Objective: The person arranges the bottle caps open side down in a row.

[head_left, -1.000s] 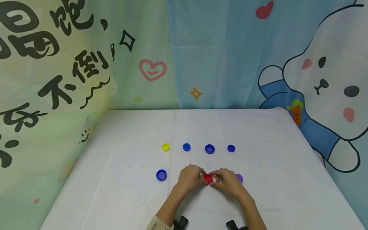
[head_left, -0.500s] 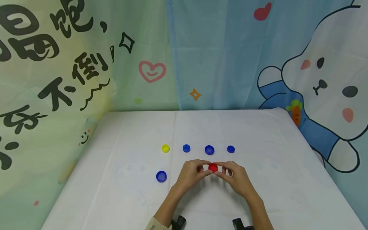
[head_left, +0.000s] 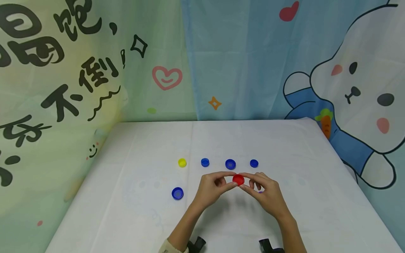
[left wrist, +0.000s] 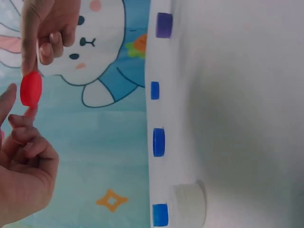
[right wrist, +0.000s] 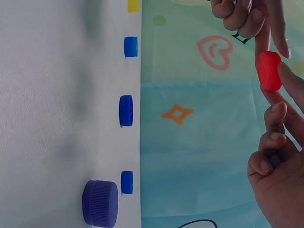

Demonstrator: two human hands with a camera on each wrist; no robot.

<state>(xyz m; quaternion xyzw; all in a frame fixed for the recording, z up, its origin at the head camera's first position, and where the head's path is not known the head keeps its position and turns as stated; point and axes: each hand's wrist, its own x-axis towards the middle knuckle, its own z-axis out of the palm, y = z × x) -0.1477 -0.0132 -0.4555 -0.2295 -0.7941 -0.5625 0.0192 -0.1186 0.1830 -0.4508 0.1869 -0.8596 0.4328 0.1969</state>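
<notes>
A red bottle cap [head_left: 238,180] is held up off the table between both hands. My left hand [head_left: 211,189] pinches its left side with thumb and forefinger, and my right hand [head_left: 269,195] pinches the right side the same way. In the left wrist view the red cap [left wrist: 31,89] stands above the tabletop, touched by fingers from both sides. A ribbed purple cap [right wrist: 100,203] stands on the table in the right wrist view; in the head view the right hand hides most of it. A white cap [left wrist: 190,205] shows low in the left wrist view.
Across the white-covered table [head_left: 142,225] runs a row of a yellow cap [head_left: 182,162] and three blue caps: left [head_left: 205,162], middle [head_left: 230,164], right [head_left: 254,163]. A wider blue cap [head_left: 177,193] lies to the left of the hands. A printed curtain [head_left: 227,63] hangs behind.
Both hands have lifted the red cap off the table and moved it away from the body and slightly right. The purple cap has become mostly covered by the right hand.
</notes>
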